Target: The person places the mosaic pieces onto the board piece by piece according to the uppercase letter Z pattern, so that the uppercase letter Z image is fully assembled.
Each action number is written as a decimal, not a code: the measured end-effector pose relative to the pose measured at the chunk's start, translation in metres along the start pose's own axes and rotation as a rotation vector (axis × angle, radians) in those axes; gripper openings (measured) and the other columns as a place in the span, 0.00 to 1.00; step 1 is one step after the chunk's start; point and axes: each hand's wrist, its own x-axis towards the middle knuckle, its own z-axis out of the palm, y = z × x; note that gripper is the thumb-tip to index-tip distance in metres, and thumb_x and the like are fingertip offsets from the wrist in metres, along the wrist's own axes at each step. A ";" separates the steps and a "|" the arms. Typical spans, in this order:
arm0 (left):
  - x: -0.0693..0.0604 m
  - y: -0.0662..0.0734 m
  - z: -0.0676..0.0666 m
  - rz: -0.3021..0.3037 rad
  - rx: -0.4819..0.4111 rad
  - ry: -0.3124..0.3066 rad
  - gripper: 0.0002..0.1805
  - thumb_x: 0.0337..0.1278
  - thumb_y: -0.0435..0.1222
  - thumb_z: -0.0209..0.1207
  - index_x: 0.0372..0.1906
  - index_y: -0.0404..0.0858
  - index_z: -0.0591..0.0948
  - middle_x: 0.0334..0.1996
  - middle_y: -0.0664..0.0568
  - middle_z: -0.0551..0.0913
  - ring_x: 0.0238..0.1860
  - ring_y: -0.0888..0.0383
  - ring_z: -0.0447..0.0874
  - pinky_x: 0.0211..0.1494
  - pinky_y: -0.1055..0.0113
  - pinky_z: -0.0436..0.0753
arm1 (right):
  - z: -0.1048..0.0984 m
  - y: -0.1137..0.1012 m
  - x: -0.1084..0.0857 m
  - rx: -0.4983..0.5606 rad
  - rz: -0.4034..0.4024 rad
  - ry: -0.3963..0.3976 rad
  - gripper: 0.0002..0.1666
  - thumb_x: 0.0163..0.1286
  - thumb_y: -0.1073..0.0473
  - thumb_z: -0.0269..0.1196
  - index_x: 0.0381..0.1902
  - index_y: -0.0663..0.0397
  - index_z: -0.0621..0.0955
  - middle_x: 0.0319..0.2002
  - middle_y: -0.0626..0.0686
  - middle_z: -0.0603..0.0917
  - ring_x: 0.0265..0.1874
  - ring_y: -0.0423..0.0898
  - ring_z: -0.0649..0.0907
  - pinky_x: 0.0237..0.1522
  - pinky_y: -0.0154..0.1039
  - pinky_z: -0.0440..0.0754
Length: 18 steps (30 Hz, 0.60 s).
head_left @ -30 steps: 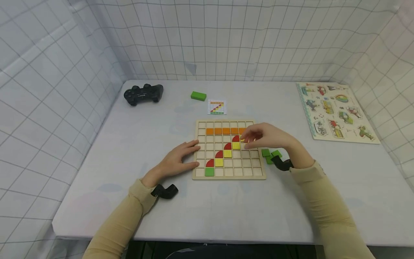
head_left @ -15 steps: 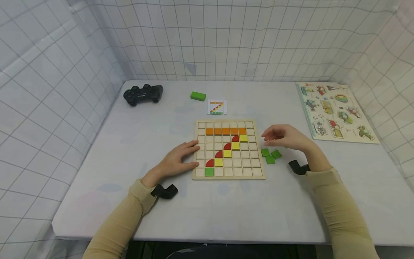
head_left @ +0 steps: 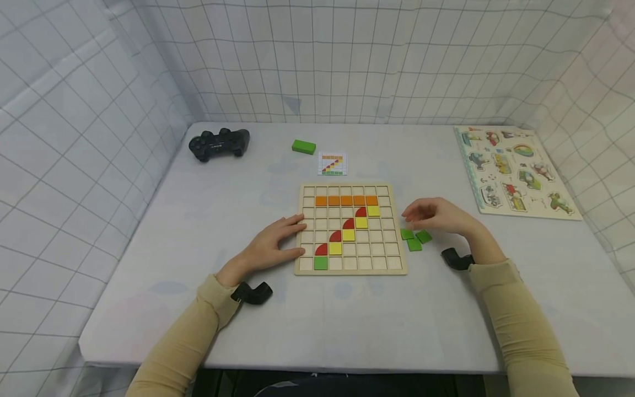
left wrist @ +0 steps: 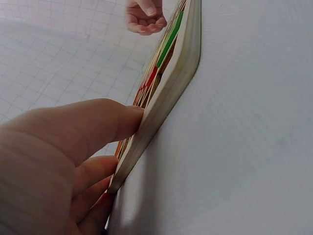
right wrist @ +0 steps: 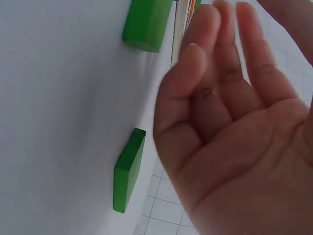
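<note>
A wooden grid board (head_left: 378, 265) lies on the table with colored tiles in its cells. Orange tiles (head_left: 346, 200) make a row near the top, red quarter-circles (head_left: 335, 236) and yellow squares (head_left: 349, 235) run diagonally, and one green square (head_left: 321, 263) sits at lower left. My left hand (head_left: 270, 242) rests on the board's left edge, thumb and fingers spread and touching the rim. Loose green square tiles (head_left: 414, 244) lie just right of the board. Above and beside them hovers my right hand (head_left: 439, 215), fingers loosely bent, with nothing visible between them in the right wrist view.
Behind the board lie a small pattern card (head_left: 332, 164) and a green block (head_left: 303, 146). A black game controller (head_left: 220, 144) is at the back left. A picture puzzle board (head_left: 516, 171) occupies the back right. Grid-patterned cloth walls (head_left: 347, 66) surround the table.
My right hand has moved right, off the board, and lowered toward the loose green tiles. The topmost yellow square now shows in its cell. My left hand stays put.
</note>
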 end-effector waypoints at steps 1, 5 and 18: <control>0.000 0.000 0.000 0.000 -0.002 0.000 0.34 0.56 0.46 0.62 0.65 0.35 0.70 0.70 0.47 0.59 0.71 0.50 0.53 0.74 0.59 0.51 | 0.000 0.001 0.000 -0.008 0.001 -0.008 0.17 0.60 0.58 0.68 0.46 0.57 0.81 0.41 0.54 0.83 0.37 0.46 0.80 0.41 0.35 0.79; 0.000 0.001 0.000 -0.005 0.000 0.000 0.34 0.56 0.46 0.62 0.65 0.35 0.70 0.70 0.47 0.59 0.71 0.49 0.53 0.74 0.58 0.51 | 0.002 0.004 0.001 -0.033 -0.015 -0.023 0.18 0.59 0.57 0.69 0.46 0.57 0.81 0.39 0.53 0.83 0.36 0.46 0.80 0.39 0.35 0.79; 0.000 0.001 -0.001 -0.009 -0.007 -0.005 0.34 0.56 0.46 0.62 0.65 0.35 0.70 0.70 0.47 0.59 0.71 0.50 0.53 0.74 0.58 0.50 | 0.010 -0.001 0.002 -0.055 0.027 -0.023 0.21 0.54 0.59 0.72 0.46 0.60 0.81 0.39 0.53 0.82 0.34 0.46 0.77 0.36 0.34 0.78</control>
